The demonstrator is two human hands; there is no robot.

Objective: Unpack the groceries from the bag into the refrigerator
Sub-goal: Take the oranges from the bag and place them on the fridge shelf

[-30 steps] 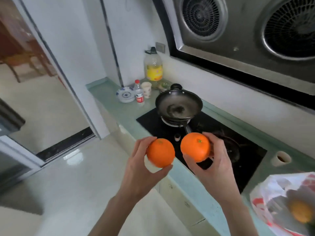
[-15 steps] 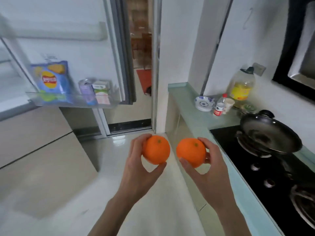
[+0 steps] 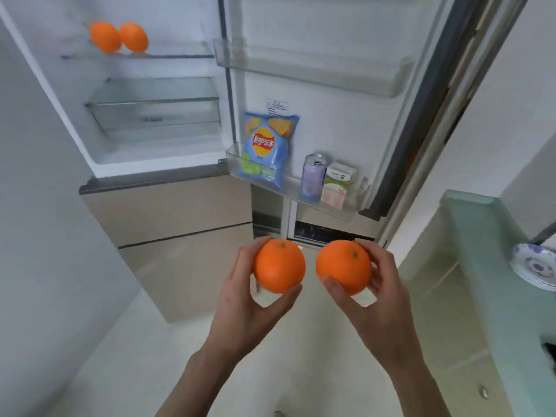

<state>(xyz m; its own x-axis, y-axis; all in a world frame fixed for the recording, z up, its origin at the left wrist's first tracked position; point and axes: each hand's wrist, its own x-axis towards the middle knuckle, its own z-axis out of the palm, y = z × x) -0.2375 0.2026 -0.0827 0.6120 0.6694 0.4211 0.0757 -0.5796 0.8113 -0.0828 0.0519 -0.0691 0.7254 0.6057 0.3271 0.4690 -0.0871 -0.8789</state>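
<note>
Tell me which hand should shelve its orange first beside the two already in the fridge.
Left, probably. The left hand holds its orange on the side of the open compartment, below the shelf with two oranges. The right hand sits nearer the door bins.

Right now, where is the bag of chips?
In the head view, the chips bag stands at the left end of the lower door shelf of the open fridge, left of the can and the carton.

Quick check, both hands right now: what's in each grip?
Left hand: grip closed round an orange.
Right hand: grip closed round a second orange.
</note>
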